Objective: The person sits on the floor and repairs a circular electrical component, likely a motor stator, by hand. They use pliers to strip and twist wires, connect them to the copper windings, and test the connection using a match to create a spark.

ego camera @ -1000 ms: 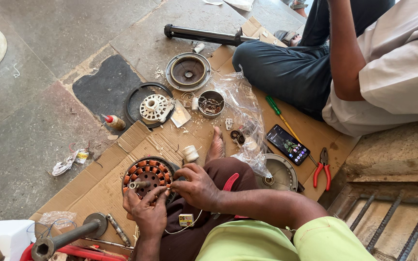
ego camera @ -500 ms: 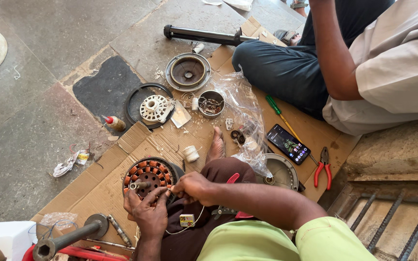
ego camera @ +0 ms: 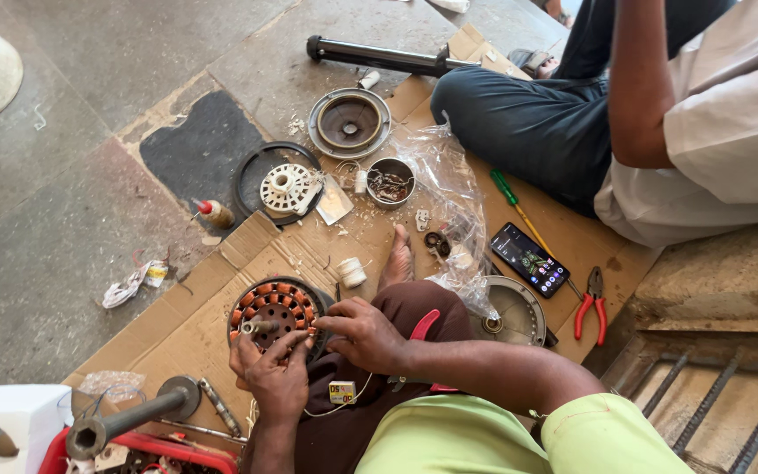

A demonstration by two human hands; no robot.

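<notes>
A round motor stator (ego camera: pixel 272 308) with copper windings rests against my knee on flattened cardboard (ego camera: pixel 188 307). My left hand (ego camera: pixel 272 379) grips its near rim from below, fingers curled onto the windings. My right hand (ego camera: pixel 363 334) sits at the stator's right edge, fingertips pinched at the windings; whether it holds a wire I cannot tell. A thin white wire and a small yellow tag (ego camera: pixel 341 392) hang just under my right hand. My bare foot (ego camera: pixel 398 257) lies beyond the stator.
Another person (ego camera: pixel 660 123) sits cross-legged at the upper right. Around lie a spool of thread (ego camera: pixel 352 272), metal motor covers (ego camera: pixel 349 122) (ego camera: pixel 514 313), a white plastic disc (ego camera: pixel 285 188), a small bowl (ego camera: pixel 390 180), a phone (ego camera: pixel 530 260), red pliers (ego camera: pixel 591 305), a green screwdriver (ego camera: pixel 516 201), a black shaft (ego camera: pixel 379 55).
My right hand has shifted slightly left along the stator's edge, and my left fingers have closed more over the windings. The other person's arm has moved a little.
</notes>
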